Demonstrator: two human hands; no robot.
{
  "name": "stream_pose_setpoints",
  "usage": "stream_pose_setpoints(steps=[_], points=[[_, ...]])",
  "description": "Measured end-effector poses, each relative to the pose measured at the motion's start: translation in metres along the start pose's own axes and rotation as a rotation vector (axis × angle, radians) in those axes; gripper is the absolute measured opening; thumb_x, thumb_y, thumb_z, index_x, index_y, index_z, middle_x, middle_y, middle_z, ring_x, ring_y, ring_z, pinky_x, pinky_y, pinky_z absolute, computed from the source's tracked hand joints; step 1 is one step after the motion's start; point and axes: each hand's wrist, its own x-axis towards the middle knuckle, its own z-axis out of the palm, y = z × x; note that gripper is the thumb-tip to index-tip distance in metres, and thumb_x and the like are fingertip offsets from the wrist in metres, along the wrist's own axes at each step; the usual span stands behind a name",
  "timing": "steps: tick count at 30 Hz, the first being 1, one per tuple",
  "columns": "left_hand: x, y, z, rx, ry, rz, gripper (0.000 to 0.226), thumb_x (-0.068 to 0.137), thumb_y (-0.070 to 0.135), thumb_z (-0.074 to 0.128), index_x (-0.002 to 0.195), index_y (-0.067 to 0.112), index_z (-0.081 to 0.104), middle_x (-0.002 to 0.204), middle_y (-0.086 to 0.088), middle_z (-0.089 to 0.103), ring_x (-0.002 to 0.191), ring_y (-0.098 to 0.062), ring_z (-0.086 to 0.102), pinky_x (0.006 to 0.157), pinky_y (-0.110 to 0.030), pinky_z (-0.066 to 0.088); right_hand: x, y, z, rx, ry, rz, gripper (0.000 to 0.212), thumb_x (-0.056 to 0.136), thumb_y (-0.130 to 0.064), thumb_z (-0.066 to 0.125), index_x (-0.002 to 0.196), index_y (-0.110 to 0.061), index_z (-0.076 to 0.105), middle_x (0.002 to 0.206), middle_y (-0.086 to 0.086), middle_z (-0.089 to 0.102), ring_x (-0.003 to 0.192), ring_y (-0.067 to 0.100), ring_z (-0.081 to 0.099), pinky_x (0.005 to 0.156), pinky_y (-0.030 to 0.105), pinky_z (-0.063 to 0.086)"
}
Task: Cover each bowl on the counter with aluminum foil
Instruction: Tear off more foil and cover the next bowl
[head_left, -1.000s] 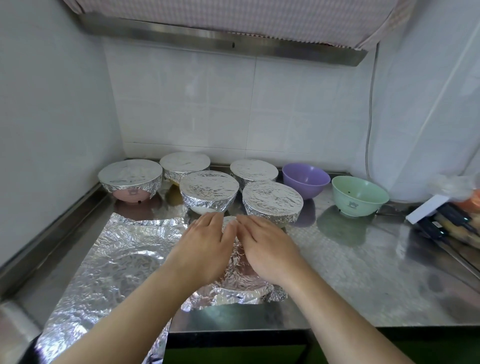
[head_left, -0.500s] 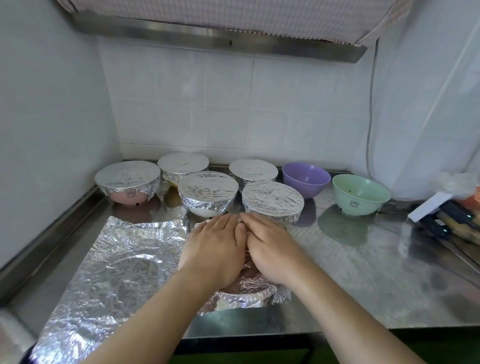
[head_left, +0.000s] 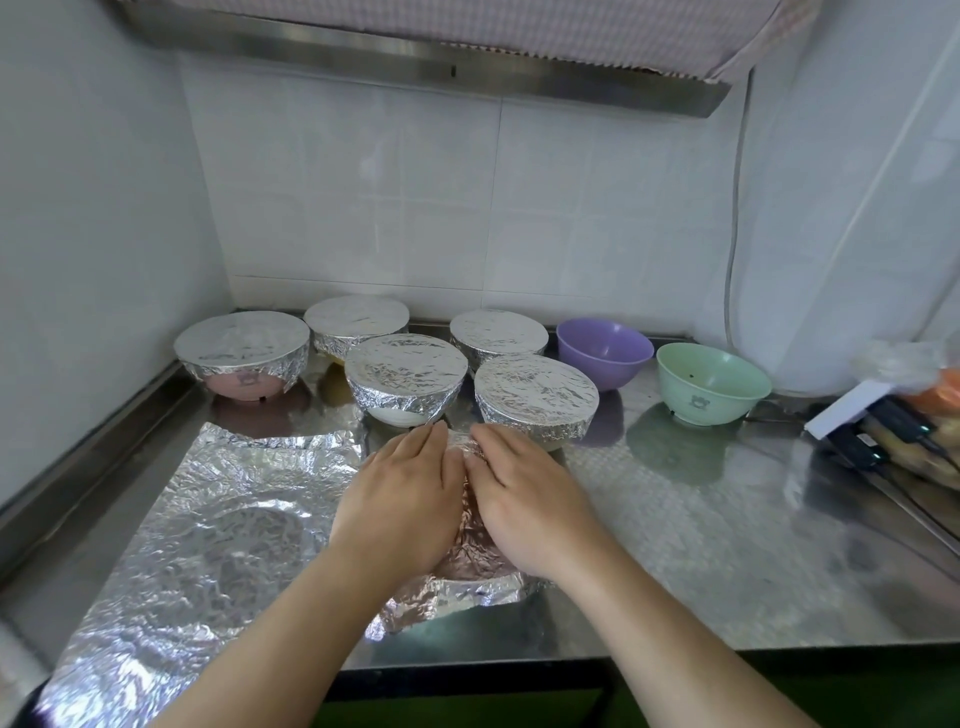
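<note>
Both forearms bare; no sleeves, rings, gloves.

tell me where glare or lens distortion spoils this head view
Head view: soft daylight; glare whitens the crinkled loose foil sheet and the steel counter mirrors the mint green bowl. Wide-angle bending curves the hood edge and stretches both forearms. The left hand and right hand are sharp.

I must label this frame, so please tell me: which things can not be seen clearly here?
- Bowl under the foil, head view: hidden by foil and by left hand and right hand.
- Contents of five foil-covered bowls: hidden by foil.
- Items at the right edge: cut off, blurred.
</note>
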Motion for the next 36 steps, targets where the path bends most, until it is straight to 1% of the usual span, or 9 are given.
stream_pose_setpoints(steps=[6,11,14,17,20,23,26,31,36], points=[[-0.020,-0.004,-0.013,-0.097,-0.048,-0.037,0.047,0.097,0.015,0.037,0.125,-0.012,0.064,0.128,-0.036,0.064,0.121,-0.052,0.063,0.098,-0.060,0.055,0.004,-0.005,-0.009,0.059,-0.072,0.050,0.045,0.115,-0.035,0.030,0.155,-0.019,0.044,0.160,-0.007,0.042,0.149,0.012,0.034,0.119,0.027,0.027],[0.000,-0.004,-0.038,-0.374,-0.017,-0.192,0.047,0.111,0.040,0.028,0.134,0.012,0.059,0.134,-0.008,0.062,0.127,-0.030,0.056,0.106,-0.043,0.046,0.008,-0.006,-0.014,0.147,-0.100,0.045,0.046,0.112,-0.045,0.032,0.153,-0.031,0.047,0.157,-0.015,0.047,0.146,0.006,0.039,0.123,0.034,0.031],[0.006,-0.002,-0.031,-0.319,0.120,-0.029,0.047,0.109,0.039,0.029,0.130,0.014,0.063,0.126,-0.006,0.068,0.118,-0.027,0.065,0.099,-0.042,0.054,0.008,-0.006,-0.018,0.207,-0.113,0.028,0.041,0.111,-0.039,0.036,0.148,-0.035,0.054,0.152,-0.019,0.053,0.140,0.002,0.045,0.121,0.032,0.035],[0.005,-0.002,-0.020,-0.151,-0.011,0.028,0.078,0.100,0.053,-0.001,0.157,0.018,0.040,0.159,-0.006,0.047,0.148,-0.026,0.043,0.120,-0.045,0.039,0.005,-0.004,-0.024,0.231,-0.115,0.038,0.044,0.113,-0.032,0.037,0.154,-0.030,0.050,0.159,-0.019,0.046,0.146,-0.001,0.038,0.125,0.025,0.027],[0.006,-0.004,-0.008,-0.150,-0.080,-0.042,0.091,0.090,0.056,-0.017,0.162,0.020,0.028,0.166,-0.002,0.034,0.154,-0.021,0.029,0.125,-0.042,0.026,-0.002,-0.010,-0.025,0.142,-0.096,0.062,0.051,0.114,-0.028,0.035,0.164,-0.017,0.034,0.169,-0.007,0.032,0.155,0.005,0.023,0.116,0.004,0.004],[0.007,-0.001,-0.007,-0.236,-0.027,-0.169,0.088,0.092,0.059,-0.006,0.157,0.018,0.036,0.162,-0.001,0.041,0.150,-0.023,0.035,0.122,-0.044,0.029,-0.015,-0.023,-0.016,0.105,0.000,0.118,0.050,0.111,-0.027,0.029,0.156,-0.010,0.040,0.162,0.002,0.039,0.152,0.015,0.029,0.124,0.018,0.015],[-0.002,0.001,-0.008,-0.060,-0.020,-0.083,0.068,0.100,0.042,0.006,0.150,0.011,0.041,0.159,-0.017,0.041,0.148,-0.035,0.039,0.121,-0.049,0.034,-0.019,-0.020,0.005,-0.089,0.018,0.131,0.071,0.101,-0.039,0.009,0.161,-0.006,0.030,0.168,0.007,0.030,0.158,0.020,0.020,0.130,0.032,0.012],[-0.007,-0.005,-0.013,-0.062,-0.142,-0.093,0.049,0.093,0.023,0.034,0.121,-0.005,0.062,0.124,-0.036,0.064,0.111,-0.053,0.066,0.088,-0.059,0.059,-0.015,-0.013,0.013,-0.114,0.031,0.159,0.091,0.093,-0.053,-0.004,0.163,-0.007,0.029,0.170,0.007,0.027,0.157,0.021,0.019,0.130,0.037,0.012],[-0.017,-0.005,-0.014,0.005,-0.047,-0.031,0.051,0.092,0.019,0.032,0.122,-0.008,0.062,0.121,-0.039,0.064,0.105,-0.055,0.067,0.079,-0.060,0.060,-0.016,-0.017,-0.008,-0.030,-0.123,0.147,0.059,0.113,-0.045,0.023,0.162,-0.014,0.030,0.167,0.004,0.027,0.156,0.019,0.017,0.127,0.032,0.009]])
